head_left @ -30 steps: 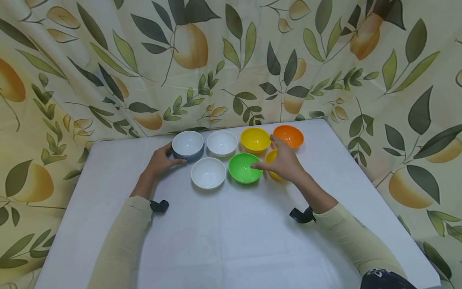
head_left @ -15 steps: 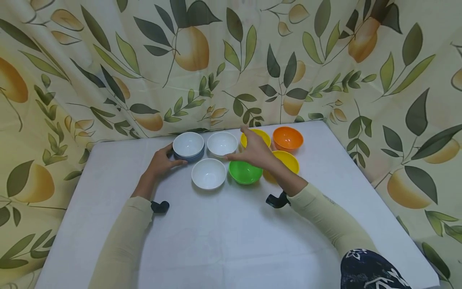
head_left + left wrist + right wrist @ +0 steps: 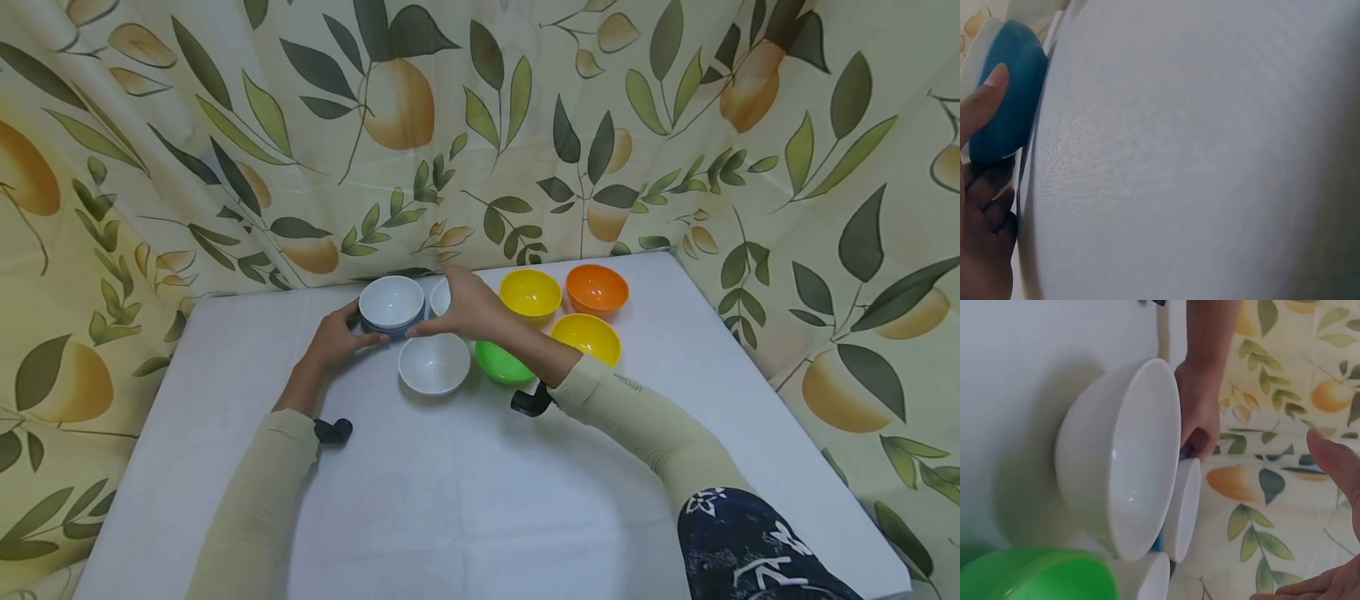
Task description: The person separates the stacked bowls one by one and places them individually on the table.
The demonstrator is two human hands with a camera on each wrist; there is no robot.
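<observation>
Left hand (image 3: 333,337) fingers curled round stacked white-on-blue plastic bowls (image 3: 392,305), far left on white-clothed table (image 3: 480,500). Right hand (image 3: 468,307) fingers relaxed, spread, hovering over another white bowl (image 3: 440,296). Leaf-and-fruit curtain (image 3: 480,125) behind.

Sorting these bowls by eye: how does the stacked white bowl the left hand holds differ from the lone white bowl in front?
The stacked white bowl sits nested in a blue bowl; the front white bowl stands alone on the table. The left hand grips the stack, while no hand touches the front bowl. Both are white, upright and empty.
</observation>
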